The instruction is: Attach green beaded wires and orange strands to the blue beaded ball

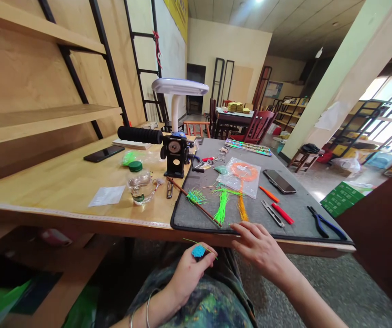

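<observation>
My left hand (189,273) is low over my lap, below the table edge, fingers closed on a small blue bristly piece (198,251) with a thin green strand sticking out of it. My right hand (259,248) reaches to the front edge of the grey mat (298,218), fingers spread and resting on it, holding nothing. Just beyond its fingertips lie a bundle of green strands (221,206) and an orange bundle (242,210). A thin brown stick (189,198) carries a green tuft (196,197).
On the mat lie a bag with an orange coil (244,175), a phone (279,181), red and orange tools (282,213), tweezers (272,213), blue-handled pliers (326,223). A black winder device (174,155), a lamp (179,89), a green-capped jar (138,182), paper (107,196) and another phone (103,153) stand left.
</observation>
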The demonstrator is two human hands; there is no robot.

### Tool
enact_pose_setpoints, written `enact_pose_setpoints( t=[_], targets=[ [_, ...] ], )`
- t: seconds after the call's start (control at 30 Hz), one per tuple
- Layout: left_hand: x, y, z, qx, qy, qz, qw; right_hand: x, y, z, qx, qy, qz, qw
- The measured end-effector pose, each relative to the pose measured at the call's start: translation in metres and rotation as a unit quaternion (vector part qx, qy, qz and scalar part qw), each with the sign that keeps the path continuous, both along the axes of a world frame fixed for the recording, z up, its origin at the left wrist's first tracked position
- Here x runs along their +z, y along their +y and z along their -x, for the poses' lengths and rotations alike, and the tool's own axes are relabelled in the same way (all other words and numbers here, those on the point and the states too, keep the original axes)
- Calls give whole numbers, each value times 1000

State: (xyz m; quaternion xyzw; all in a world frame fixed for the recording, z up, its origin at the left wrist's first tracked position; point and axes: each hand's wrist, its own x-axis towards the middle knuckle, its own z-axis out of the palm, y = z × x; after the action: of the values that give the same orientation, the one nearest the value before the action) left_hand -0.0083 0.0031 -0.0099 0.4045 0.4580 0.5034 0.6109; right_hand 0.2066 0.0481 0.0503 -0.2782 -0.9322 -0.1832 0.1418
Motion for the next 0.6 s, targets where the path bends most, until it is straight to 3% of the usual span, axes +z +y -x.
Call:
enact_pose_setpoints(
  t=[0.27,0.4,0.6],
  targets=[
    [2,1,0,3,-1,7,1000,-17,8,0,17,-31,-47,998],
    [1,1,0,-4,-11,15,1000,-21,8,-2,4,4,-25,1000],
    [4,-7,-1,-132,-8,11,991,-24,2,-1,-28,148,1,989]
  ],
)
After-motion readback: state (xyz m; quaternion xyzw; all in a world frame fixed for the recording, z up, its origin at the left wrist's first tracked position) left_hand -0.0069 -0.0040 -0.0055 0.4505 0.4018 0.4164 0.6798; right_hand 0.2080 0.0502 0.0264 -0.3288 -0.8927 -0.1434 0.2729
